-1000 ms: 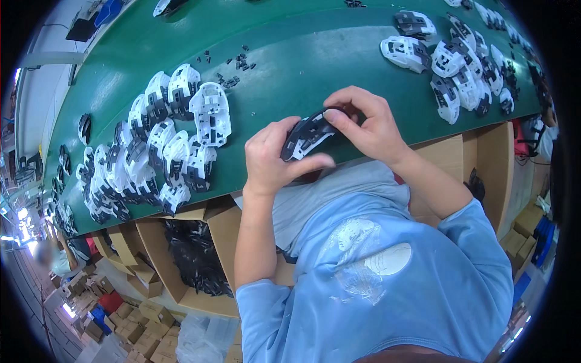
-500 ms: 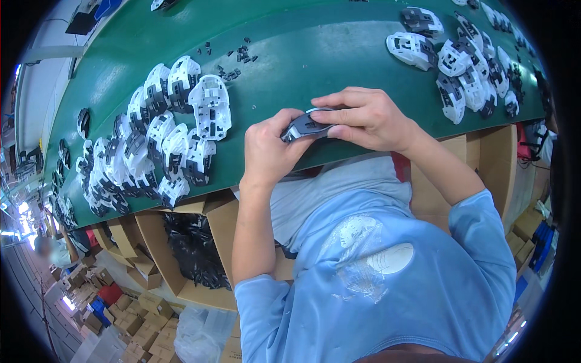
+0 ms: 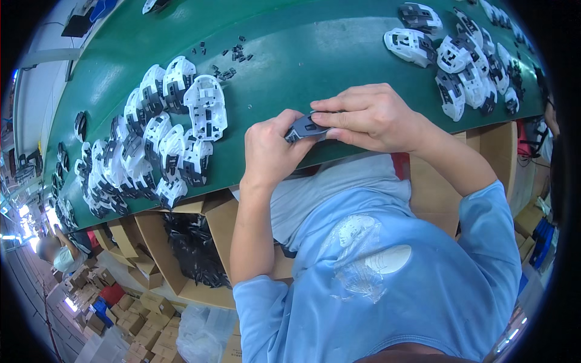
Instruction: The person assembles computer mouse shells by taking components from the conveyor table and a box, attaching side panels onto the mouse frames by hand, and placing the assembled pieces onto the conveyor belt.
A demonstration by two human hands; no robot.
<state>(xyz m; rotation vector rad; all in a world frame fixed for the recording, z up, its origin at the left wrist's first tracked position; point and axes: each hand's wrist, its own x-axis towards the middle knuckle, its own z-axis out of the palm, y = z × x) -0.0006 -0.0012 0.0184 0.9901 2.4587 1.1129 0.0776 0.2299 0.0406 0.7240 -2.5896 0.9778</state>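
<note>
Both my hands hold one dark grey plastic shell part (image 3: 305,128) just above the near edge of the green table (image 3: 315,54). My left hand (image 3: 272,148) grips its left end from below. My right hand (image 3: 372,118) covers its right end, fingers pressed flat along the top. Most of the part is hidden between the fingers. To the left lies a pile of white and black shell parts (image 3: 154,139), the nearest a white frame (image 3: 206,106).
A second heap of white and black parts (image 3: 460,54) lies at the far right. Small black pieces (image 3: 233,57) are scattered at the back. Under the table's edge, a cardboard box holds black parts (image 3: 193,248). More cartons (image 3: 139,320) stand on the floor, lower left.
The dark part has been turned from showing its broad face to lying edge-on, and my right hand's fingers have flattened over it. Both hands shifted slightly toward the table edge.
</note>
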